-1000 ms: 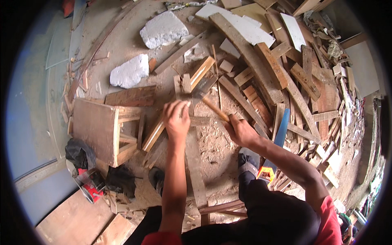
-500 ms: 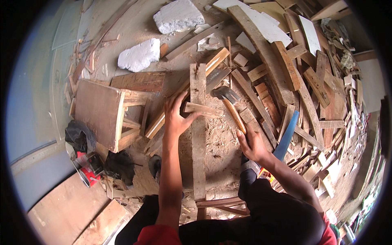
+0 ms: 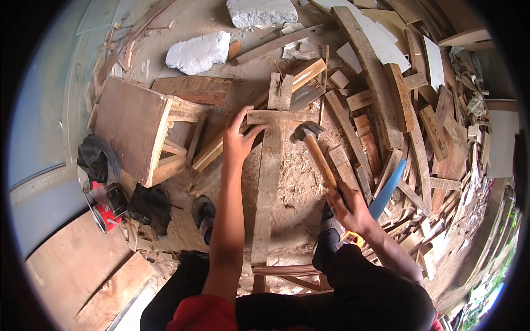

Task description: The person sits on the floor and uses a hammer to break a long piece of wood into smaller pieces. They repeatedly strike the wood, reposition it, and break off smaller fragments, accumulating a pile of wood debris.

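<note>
left hand [image 3: 238, 142]: fingers spread flat, pinning the short crosspiece [image 3: 274, 117] at its 9 o'clock end, gripping nothing.
right hand [image 3: 349, 208]: wrapped tight round the wooden handle of the hammer [image 3: 316, 150].
hammer head: raised just off the crosspiece's 3 o'clock end, apart from it.
crosspiece: lies across the top of the long plank [image 3: 266, 187], which runs toward 6 o'clock on the dirt floor [image 3: 298, 193].
nail: too small to tell.
doing it well: likely keep fingertips well away from the strike point and press down firmly so the crosspiece can't shift.
</note>
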`<state>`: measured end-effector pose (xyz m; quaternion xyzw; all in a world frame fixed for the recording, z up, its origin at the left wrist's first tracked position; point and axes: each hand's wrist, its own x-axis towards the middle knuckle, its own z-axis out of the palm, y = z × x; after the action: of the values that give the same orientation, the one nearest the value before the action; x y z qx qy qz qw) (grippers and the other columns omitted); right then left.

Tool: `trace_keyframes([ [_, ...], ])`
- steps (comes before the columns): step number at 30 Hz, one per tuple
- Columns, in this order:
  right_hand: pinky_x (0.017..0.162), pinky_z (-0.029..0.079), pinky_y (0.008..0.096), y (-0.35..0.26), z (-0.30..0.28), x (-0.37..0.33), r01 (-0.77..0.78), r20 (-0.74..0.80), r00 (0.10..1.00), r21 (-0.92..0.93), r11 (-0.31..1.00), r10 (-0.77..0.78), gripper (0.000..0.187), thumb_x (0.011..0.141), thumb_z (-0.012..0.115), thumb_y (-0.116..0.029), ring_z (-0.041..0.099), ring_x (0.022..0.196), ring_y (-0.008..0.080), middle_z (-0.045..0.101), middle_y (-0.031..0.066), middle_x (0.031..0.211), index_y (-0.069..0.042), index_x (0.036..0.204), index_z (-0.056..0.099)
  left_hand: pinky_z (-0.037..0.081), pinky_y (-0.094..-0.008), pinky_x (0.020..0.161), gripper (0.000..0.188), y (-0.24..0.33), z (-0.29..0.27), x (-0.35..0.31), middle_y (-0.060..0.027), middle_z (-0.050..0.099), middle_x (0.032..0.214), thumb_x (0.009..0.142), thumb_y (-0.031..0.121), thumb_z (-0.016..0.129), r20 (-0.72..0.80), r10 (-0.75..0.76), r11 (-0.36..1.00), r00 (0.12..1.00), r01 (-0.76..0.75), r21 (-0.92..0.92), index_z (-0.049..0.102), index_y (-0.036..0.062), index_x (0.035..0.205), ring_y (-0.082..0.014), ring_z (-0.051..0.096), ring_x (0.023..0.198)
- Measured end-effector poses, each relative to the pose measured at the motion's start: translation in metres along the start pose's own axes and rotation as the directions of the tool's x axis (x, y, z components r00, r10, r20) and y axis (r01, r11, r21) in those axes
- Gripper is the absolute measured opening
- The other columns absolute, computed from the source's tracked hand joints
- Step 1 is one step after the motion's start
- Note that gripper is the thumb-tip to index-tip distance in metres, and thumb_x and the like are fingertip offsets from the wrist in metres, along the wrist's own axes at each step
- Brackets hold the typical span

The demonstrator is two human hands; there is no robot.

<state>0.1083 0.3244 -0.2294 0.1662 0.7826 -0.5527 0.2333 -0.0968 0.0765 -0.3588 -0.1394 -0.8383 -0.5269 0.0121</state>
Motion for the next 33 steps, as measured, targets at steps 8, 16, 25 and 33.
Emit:
trace_keyframes([
  [8,0.039,0.048,0.0282,-0.099,-0.04,0.053,-0.335,0.43,0.837,-0.09,0.938,0.34,0.036,0.107,0.04,-0.03,0.055,0.049,0.0112,0.053,0.0037,0.062,0.0,0.094,0.053,0.057,-0.0311,0.074,0.052,-0.011,-0.004,0.008,-0.0131,0.069,0.114,0.082,0.007,0.079,0.012,0.08,0.985,0.997,-0.08,0.152,0.059,0.0064,0.129,-0.0165,0.07,0.096],
  [16,0.042,0.053,0.0306,-0.163,-0.062,0.121,-0.358,0.422,0.712,-0.47,0.807,0.562,0.03,0.105,0.044,-0.025,0.059,0.051,0.0142,0.06,0.0094,0.077,0.002,0.098,0.054,0.055,-0.0324,0.065,0.059,-0.007,0.003,0.005,-0.0146,0.068,0.112,0.082,0.013,0.08,0.002,0.043,0.989,0.999,-0.043,0.14,0.053,0.0111,0.136,-0.0188,0.072,0.078],
  [25,0.052,0.057,0.0329,-0.211,-0.063,0.149,-0.392,0.486,0.657,-0.434,0.811,0.577,0.023,0.101,0.044,-0.018,0.056,0.053,0.0133,0.057,0.0068,0.073,0.002,0.094,0.053,0.051,-0.034,0.062,0.064,-0.003,-0.001,0.006,-0.0174,0.068,0.103,0.08,0.012,0.081,-0.033,0.094,0.967,0.995,-0.083,0.242,0.053,0.0117,0.137,-0.0196,0.064,0.065],
  [33,0.053,0.054,0.0337,-0.239,-0.065,0.158,-0.33,0.48,0.658,-0.509,0.795,0.58,0.024,0.099,0.046,-0.015,0.055,0.055,0.0128,0.059,0.0086,0.075,0.007,0.1,0.054,0.053,-0.0399,0.075,0.069,-0.004,0.008,-0.001,-0.0189,0.066,0.111,0.083,0.02,0.079,-0.051,0.024,0.98,0.998,-0.013,0.197,0.046,0.0073,0.143,-0.029,0.065,0.082],
])
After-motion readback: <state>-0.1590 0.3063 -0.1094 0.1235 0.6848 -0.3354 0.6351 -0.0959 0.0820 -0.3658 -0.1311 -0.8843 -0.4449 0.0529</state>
